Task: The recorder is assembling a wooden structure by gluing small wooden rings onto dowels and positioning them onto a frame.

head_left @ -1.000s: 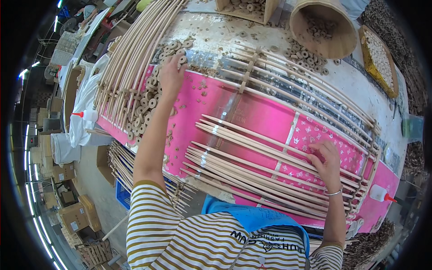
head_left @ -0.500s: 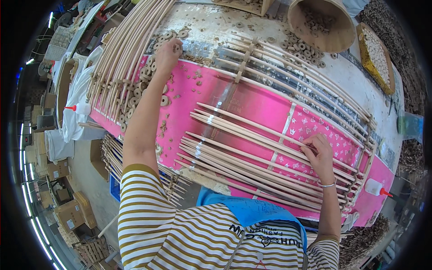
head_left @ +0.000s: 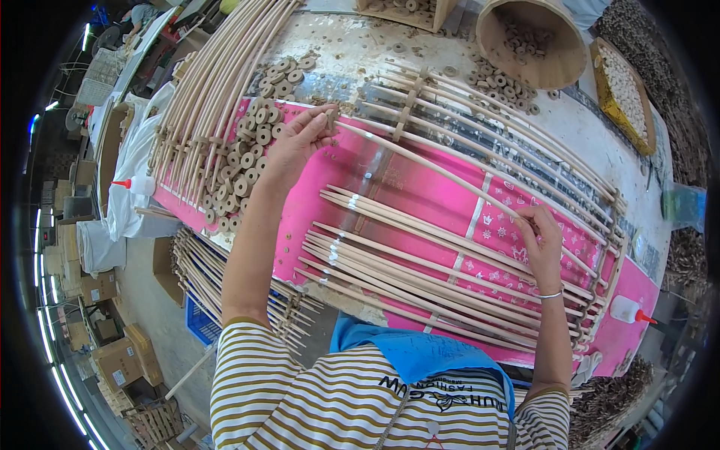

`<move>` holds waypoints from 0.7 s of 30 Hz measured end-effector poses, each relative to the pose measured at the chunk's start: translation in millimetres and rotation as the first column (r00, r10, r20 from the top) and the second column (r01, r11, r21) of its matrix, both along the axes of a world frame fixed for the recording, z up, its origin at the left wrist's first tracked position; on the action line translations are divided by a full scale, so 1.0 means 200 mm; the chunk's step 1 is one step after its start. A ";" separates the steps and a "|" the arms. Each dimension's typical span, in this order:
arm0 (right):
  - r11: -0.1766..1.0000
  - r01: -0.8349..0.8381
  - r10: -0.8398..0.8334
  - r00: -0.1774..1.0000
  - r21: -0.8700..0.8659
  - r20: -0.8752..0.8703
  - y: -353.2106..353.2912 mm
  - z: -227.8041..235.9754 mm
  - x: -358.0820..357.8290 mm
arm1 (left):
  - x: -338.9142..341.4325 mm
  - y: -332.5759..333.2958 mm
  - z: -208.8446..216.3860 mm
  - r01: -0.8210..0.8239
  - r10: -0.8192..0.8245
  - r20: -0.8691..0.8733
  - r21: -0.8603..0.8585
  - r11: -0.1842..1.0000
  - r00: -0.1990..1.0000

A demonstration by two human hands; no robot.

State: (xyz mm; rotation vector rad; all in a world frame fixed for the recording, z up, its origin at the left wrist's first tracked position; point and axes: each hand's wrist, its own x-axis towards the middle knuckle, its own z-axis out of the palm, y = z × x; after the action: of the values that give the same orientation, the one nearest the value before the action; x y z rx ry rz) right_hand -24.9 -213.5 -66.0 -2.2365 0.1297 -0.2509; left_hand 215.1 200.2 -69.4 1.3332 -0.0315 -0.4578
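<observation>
Where rods (head_left: pixel 420 283) are laid across the pink sheet (head_left: pixel 295 232), one raised rod (head_left: pixel 431 163) is pinched by the fingers of the right hand (head_left: pixel 543 236); at its left tip, a brown ring (head_left: pixel 331 118) is pinched by the fingers of the left hand (head_left: pixel 291 150). Beyond, more rings (head_left: pixel 525 43) are held in a round tub (head_left: pixel 559 69) on the counter (head_left: pixel 330 45).

Worktable (head_left: pixel 334 37) — worn, whitish top, partly covered by a pink sheet (head_left: pixel 304 199)
On it: wooden rods (head_left: pixel 217 79), loose brown rings (head_left: pixel 244 160), a round wooden tub (head_left: pixel 566 56), a yellow-sided tray (head_left: pixel 612 107) — and a red-tipped white bottle (head_left: pixel 624 309).
</observation>
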 end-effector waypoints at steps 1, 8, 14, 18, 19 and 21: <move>1.000 -0.003 0.003 1.000 0.006 0.013 0.01 0.00 0.00 | 0.00 0.01 -0.01 0.000 0.000 0.000 0.000 1.000 1.000; 1.000 -0.008 0.008 1.000 -0.004 -0.029 -0.01 -0.01 -0.01 | -0.03 -0.03 -0.07 -0.036 0.039 -0.039 0.082 0.996 0.998; 0.999 -0.014 0.015 1.000 -0.042 0.015 -0.01 0.00 0.00 | -0.07 -0.08 -0.06 -0.018 0.023 -0.022 0.187 0.982 0.999; 0.996 -0.036 0.041 0.997 -0.076 0.067 0.01 0.02 0.03 | -0.08 -0.12 -0.04 0.025 -0.021 -0.023 0.205 0.979 1.000; 0.997 -0.025 0.030 0.997 -0.071 0.067 0.01 0.02 0.03 | -0.10 -0.14 -0.02 0.029 -0.024 -0.024 0.205 0.978 0.999; 0.997 -0.020 0.024 0.998 -0.074 0.056 0.00 0.01 0.03 | -0.13 -0.18 0.02 -0.085 0.097 -0.074 0.159 0.984 0.993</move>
State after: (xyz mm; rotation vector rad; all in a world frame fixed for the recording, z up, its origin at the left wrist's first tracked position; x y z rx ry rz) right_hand -19.2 -214.0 -64.4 -2.2998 0.0658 -0.3114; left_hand 189.2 163.6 -65.7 1.4613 0.1348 -0.4436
